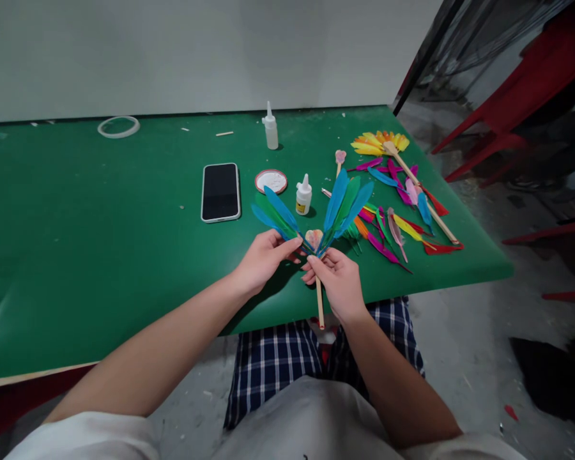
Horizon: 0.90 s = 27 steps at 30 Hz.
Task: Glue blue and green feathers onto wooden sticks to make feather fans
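A feather fan with a wooden handle (320, 303) is held between my two hands, its heart-shaped head (314, 237) showing between two bunches of feathers. My left hand (267, 259) pinches the quill ends of the left bunch of blue and green feathers (278, 212). With thumb and fingers closed, my right hand (339, 279) grips the fan where the right bunch of blue and green feathers (345, 207) meets the handle. The exact contact of the quills with the wood is hidden by my fingers. Just beyond the feathers stands a small white glue bottle (303, 195).
Loose coloured feathers (388, 237) lie at the right, near a yellow feather fan (381, 144). A phone (220, 193), a round white lid (271, 181), a second glue bottle (271, 130) and a clear ring (119, 127) rest on the green table (100, 255).
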Tool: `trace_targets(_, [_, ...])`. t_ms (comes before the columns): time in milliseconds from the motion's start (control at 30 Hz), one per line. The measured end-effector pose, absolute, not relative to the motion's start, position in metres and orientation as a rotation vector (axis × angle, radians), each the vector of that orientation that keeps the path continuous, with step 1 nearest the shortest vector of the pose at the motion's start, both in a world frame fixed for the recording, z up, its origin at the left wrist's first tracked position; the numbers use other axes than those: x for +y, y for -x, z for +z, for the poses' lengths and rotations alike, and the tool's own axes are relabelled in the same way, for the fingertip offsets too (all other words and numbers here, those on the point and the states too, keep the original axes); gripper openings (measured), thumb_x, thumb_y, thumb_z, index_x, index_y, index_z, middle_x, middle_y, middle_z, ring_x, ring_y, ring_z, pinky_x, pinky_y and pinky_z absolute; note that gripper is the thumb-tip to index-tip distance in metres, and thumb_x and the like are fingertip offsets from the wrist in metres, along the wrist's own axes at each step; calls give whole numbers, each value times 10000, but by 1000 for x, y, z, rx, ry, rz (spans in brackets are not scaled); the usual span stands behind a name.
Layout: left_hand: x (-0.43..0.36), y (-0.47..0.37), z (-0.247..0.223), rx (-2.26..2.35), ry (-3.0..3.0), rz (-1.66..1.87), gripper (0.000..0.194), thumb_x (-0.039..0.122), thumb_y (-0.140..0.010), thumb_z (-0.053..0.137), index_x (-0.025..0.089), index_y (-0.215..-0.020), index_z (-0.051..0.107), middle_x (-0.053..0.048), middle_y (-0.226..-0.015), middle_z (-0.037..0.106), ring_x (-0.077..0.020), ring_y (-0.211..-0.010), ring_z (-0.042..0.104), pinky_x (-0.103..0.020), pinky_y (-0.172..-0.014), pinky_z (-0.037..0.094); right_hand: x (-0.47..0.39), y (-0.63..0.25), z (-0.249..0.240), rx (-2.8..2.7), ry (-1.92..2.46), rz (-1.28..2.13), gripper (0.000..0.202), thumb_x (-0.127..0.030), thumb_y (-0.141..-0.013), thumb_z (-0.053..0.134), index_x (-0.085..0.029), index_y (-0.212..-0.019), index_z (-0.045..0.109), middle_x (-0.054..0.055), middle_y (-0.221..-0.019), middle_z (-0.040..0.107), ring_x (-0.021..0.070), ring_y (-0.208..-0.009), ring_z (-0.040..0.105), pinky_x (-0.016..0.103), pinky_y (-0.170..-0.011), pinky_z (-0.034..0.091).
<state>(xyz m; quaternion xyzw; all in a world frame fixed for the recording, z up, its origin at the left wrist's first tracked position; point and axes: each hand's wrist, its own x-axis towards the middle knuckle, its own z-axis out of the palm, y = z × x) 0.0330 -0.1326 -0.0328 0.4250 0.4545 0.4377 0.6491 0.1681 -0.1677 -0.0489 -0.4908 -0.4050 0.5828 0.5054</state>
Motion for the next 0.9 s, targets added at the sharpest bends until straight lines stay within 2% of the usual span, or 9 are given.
trace_targets(900, [-132,-32,-33,1040,-988,994,188,302,-692,664,124,-722,614,-2,-664,631,-100,-601,557,-211,-553,429,-167,-167,-47,-975,1204,1387,146,-288,-727,613,-154,-691,571,-39,-554,609,64,-445,570,169,-450,478])
